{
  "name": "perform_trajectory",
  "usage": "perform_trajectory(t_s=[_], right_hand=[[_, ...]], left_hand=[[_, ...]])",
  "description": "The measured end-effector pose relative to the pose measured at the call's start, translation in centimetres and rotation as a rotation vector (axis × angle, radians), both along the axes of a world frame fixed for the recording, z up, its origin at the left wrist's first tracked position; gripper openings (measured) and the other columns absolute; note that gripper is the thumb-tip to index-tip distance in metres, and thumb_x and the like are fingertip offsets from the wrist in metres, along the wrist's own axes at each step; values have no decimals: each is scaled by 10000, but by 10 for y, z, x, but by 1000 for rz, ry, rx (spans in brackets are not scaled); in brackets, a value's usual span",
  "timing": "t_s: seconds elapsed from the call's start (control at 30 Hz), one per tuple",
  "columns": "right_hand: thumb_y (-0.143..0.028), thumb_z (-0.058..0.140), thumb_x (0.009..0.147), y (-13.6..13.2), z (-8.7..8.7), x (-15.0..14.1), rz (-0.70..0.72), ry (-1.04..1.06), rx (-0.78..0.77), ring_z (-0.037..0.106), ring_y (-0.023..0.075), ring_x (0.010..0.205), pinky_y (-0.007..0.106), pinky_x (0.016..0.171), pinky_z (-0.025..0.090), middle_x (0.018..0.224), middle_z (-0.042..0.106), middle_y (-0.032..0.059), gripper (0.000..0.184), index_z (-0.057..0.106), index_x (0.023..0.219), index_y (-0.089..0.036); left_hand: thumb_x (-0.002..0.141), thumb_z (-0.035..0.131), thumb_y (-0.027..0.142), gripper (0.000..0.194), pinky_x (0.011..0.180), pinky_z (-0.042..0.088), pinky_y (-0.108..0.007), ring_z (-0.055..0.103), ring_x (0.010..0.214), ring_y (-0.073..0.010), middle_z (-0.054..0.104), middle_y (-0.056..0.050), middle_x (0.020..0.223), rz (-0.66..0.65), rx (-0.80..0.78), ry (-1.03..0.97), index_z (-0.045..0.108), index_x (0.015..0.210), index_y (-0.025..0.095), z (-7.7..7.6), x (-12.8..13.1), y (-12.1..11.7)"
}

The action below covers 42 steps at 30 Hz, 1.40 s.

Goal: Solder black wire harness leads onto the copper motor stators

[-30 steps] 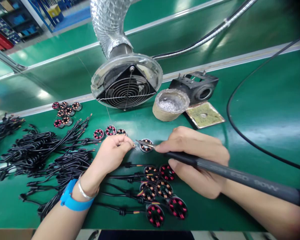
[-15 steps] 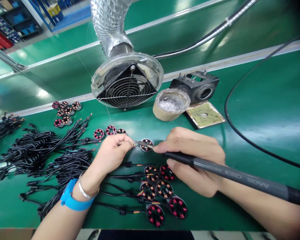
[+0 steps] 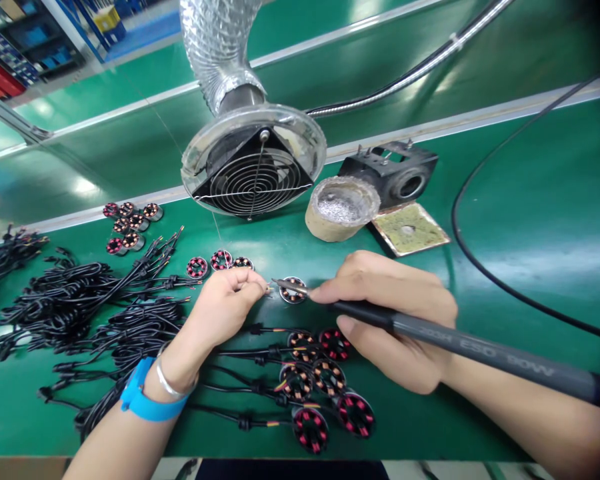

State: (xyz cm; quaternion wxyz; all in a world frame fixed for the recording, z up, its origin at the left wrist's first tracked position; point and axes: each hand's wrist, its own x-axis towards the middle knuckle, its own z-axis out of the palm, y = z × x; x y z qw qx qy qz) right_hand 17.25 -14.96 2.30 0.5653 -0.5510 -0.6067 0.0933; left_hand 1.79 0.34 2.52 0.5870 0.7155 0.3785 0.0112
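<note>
My right hand (image 3: 395, 320) is closed round a soldering iron (image 3: 460, 343) with a dark grey handle. The iron's tip points left, over a small motor stator (image 3: 293, 295) with copper windings lying on the bench. Just left of that stator, my left hand (image 3: 230, 297) is pinched shut. A thin solder wire (image 3: 219, 230) comes down from above to this hand, and small wire ends (image 3: 269, 289) show at the fingertips; how they lie inside the fingers is hidden. The iron's tip sits slightly apart from the fingertips.
A fume extractor (image 3: 254, 190) hangs behind my hands. To its right stand a solder pot (image 3: 320, 223), an iron holder (image 3: 387, 177) and a yellowish sponge (image 3: 410, 227). Black cables (image 3: 75, 300) pile up at left; several cabled stators (image 3: 310, 430) lie in front. A black cord (image 3: 505, 280) curves at right.
My right hand and the soldering iron have shifted slightly right, drawing the tip a little away from my left fingertips. My left hand has stayed in place.
</note>
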Motion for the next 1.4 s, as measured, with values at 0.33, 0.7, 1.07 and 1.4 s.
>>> perform_trajectory(t_s=[0.33, 0.7, 1.07, 1.4], right_hand=[[-85, 511, 754, 1, -8, 0, 31, 15, 18, 505, 140, 577, 291, 485, 407, 689, 535, 20, 298, 678, 979, -186], [-68, 508, 744, 1, -4, 0, 0, 27, 42, 521, 132, 598, 286, 511, 417, 703, 549, 16, 302, 681, 965, -180], [-83, 504, 778, 1, 5, 1, -1, -5, 33, 526, 129, 595, 281, 517, 426, 692, 556, 26, 251, 678, 945, -154], [-126, 528, 914, 7, -4, -2, -109, -86, 12, 567, 95, 571, 225, 542, 492, 848, 681, 11, 282, 599, 1179, -192]], left_hand=[[723, 535, 304, 168, 547, 314, -218, 388, 563, -97, 504, 30, 601, 0, -17, -12, 583, 649, 162, 0, 0, 0], [724, 528, 318, 180, 533, 302, -218, 376, 570, -101, 498, 26, 605, -2, 2, 4, 588, 657, 162, 0, 2, 0], [723, 527, 316, 181, 576, 330, -225, 414, 614, -108, 542, 13, 648, -3, 5, -4, 592, 661, 158, -1, 0, 0], [763, 526, 348, 216, 562, 304, -223, 374, 577, -97, 480, 33, 610, -43, -32, -9, 559, 671, 155, 4, 0, -2]])
